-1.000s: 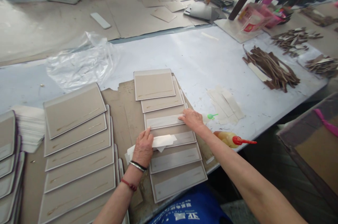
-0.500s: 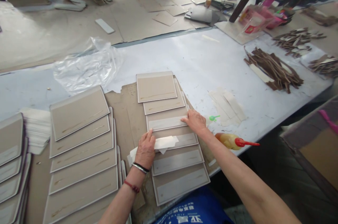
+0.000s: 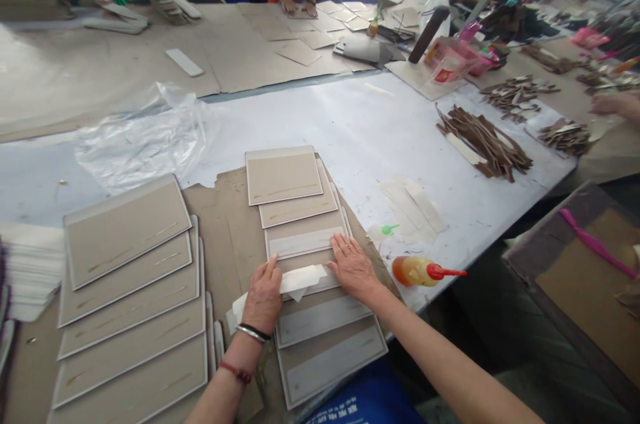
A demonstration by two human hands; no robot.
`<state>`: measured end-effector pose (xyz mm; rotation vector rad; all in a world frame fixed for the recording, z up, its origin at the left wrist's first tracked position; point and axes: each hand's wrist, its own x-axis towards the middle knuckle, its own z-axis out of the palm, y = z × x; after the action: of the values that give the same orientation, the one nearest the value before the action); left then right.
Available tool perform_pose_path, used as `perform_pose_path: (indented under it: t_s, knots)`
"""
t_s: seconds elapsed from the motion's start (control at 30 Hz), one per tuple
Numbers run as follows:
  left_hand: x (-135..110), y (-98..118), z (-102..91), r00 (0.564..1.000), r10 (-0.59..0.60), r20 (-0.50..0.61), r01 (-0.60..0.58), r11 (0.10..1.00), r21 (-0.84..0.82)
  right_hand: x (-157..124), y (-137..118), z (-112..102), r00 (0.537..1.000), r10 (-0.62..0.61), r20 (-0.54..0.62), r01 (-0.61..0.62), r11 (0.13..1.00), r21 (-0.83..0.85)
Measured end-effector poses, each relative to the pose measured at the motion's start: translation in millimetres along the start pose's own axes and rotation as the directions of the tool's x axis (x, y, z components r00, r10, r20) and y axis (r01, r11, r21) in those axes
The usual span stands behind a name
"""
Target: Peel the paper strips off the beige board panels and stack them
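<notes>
An overlapping row of beige panels (image 3: 285, 179) lies before me, the upper ones bearing a brown glue line along the lower edge. A pale strip (image 3: 304, 243) lies flat on the third panel from the top. My left hand (image 3: 265, 295) is closed on a small bundle of white strips (image 3: 303, 279), one fingertip touching the left end of the pale strip. At the other end of that strip my right hand (image 3: 354, 269) lies flat, fingers stretched out, holding nothing. Lower panels (image 3: 330, 361) carry similar pale strips.
Another overlapping row of panels (image 3: 133, 234) and a stack of white strips (image 3: 33, 271) lie left. A glue bottle (image 3: 415, 271) with a red nozzle lies right. Beyond are a clear plastic bag (image 3: 150, 137) and brown strips (image 3: 487, 141). Co-workers' hands (image 3: 299, 9) work at the far table.
My right hand has flattened from a fingertip press into spread fingers at the strip's right end. My left hand still holds the white strips. The view has shifted slightly.
</notes>
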<state>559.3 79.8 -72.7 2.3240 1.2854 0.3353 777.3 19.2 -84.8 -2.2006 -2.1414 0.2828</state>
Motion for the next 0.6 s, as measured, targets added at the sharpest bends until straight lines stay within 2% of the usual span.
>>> perform_pose_path:
  t_s: [0.03, 0.1, 0.13, 0.2, 0.27, 0.33, 0.4, 0.43, 0.5, 0.6]
  knots:
    - [1.8, 1.1, -4.1, 0.997, -0.070, 0.011, 0.071, 0.988, -0.140, -0.9, 0.9, -1.9, 0.997, 0.073, -0.006, -0.073, 0.997, 0.005]
    - [4.8, 3.8, -13.7, 0.971, -0.229, 0.062, 0.234, 0.882, -0.410, -2.3, -2.2, -8.5, 0.980, 0.195, -0.035, -0.193, 0.980, 0.058]
    - [5.7, 5.9, -18.8, 0.948, -0.302, 0.100, 0.309, 0.804, -0.508, -3.0, -6.4, -13.1, 0.973, 0.224, -0.052, -0.216, 0.969, 0.122]
    - [5.4, 12.5, -28.2, 0.903, -0.393, 0.171, 0.411, 0.682, -0.604, -4.0, -19.4, -24.7, 0.975, 0.214, -0.055, -0.184, 0.925, 0.333]
    - [3.0, 22.5, -35.4, 0.875, -0.407, 0.261, 0.463, 0.552, -0.694, -3.6, -36.8, -38.3, 0.986, 0.166, 0.011, -0.139, 0.788, 0.600]
    - [-0.7, 34.5, -40.0, 0.852, -0.377, 0.364, 0.491, 0.332, -0.805, -1.1, -55.9, -52.1, 0.988, 0.113, 0.106, -0.152, 0.587, 0.795]
    - [-4.9, 45.9, -42.1, 0.830, -0.336, 0.445, 0.505, 0.112, -0.856, 3.0, -73.5, -63.6, 0.984, 0.082, 0.157, -0.177, 0.433, 0.884]
    - [-6.9, 50.5, -42.1, 0.822, -0.326, 0.467, 0.508, 0.049, -0.860, 5.2, -81.0, -67.8, 0.983, 0.084, 0.162, -0.183, 0.391, 0.902]
    - [-10.4, 57.1, -40.2, 0.809, -0.340, 0.479, 0.516, 0.021, -0.856, 8.6, -92.7, -72.7, 0.980, 0.122, 0.155, -0.190, 0.371, 0.909]
    - [-14.0, 60.8, -33.8, 0.789, -0.412, 0.456, 0.514, 0.037, -0.857, 10.1, -102.4, -72.8, 0.969, 0.208, 0.135, -0.215, 0.432, 0.876]
